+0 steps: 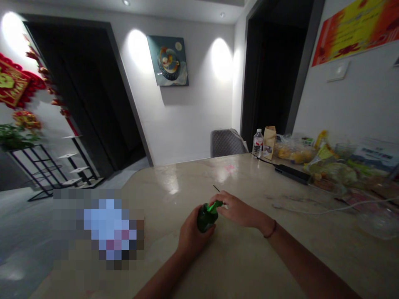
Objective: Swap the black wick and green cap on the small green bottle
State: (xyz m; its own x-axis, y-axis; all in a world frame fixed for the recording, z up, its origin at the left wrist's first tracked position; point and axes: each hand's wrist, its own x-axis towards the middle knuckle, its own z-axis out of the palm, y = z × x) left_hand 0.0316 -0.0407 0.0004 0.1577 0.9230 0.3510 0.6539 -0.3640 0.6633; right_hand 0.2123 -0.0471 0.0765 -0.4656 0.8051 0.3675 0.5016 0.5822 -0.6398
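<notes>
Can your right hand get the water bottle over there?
Probably not yet. The right hand is on the green bottle, and the clear water bottle stands far across the table top. Nothing stands between them, but the hand would need to let go and stretch.

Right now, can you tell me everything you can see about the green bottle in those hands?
The green bottle is dark green and shiny, with a rounded body, and could be glass or plastic. A bright green piece sits at its top, slanting sideways, but I cannot tell if it is a cap or a nozzle. The whole bottle leans a little. The left hand wraps around its body, and the right hand touches its top. No label shows.
</notes>
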